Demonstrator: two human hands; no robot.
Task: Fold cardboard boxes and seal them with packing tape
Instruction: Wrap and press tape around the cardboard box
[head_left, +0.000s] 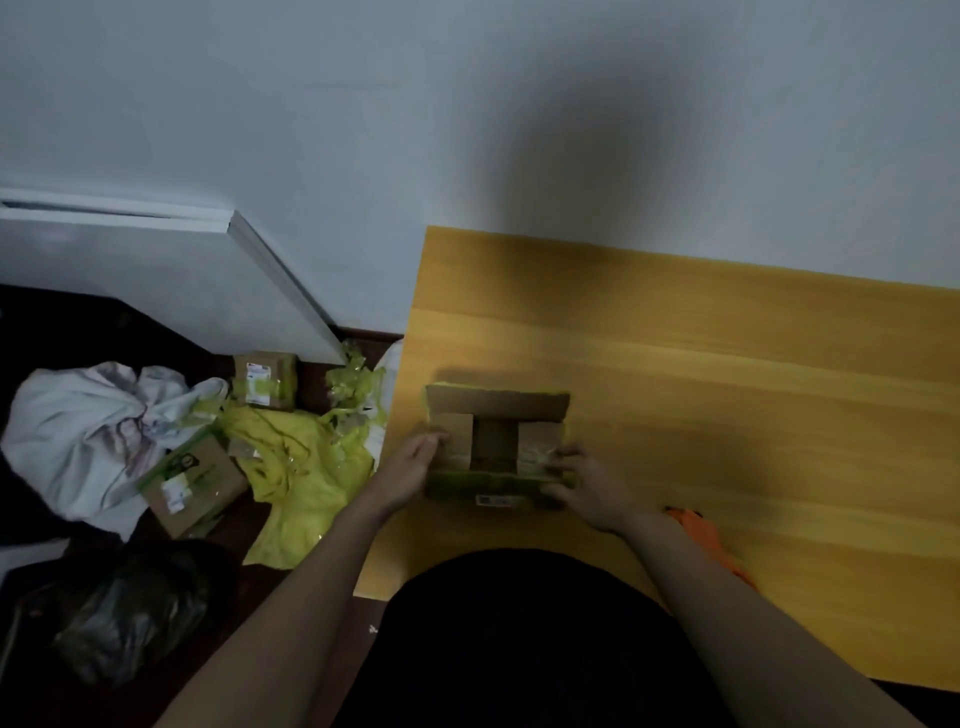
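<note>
A small brown cardboard box (496, 439) stands on the yellow wooden table (727, 395) near its left edge. Its two short side flaps are folded inward, its far long flap lies back and its near long flap, covered in greenish tape with a white label, hangs toward me. My left hand (410, 470) rests against the box's left side with its fingers at the left flap. My right hand (584, 488) grips the box's near right corner, fingers curled over the taped flap.
An orange object (706, 540) lies on the table beside my right forearm. On the dark floor to the left lie two taped cardboard boxes (195, 486) (265, 382), yellow plastic (306, 478), a white cloth bundle (88, 431) and a dark bag (130, 618).
</note>
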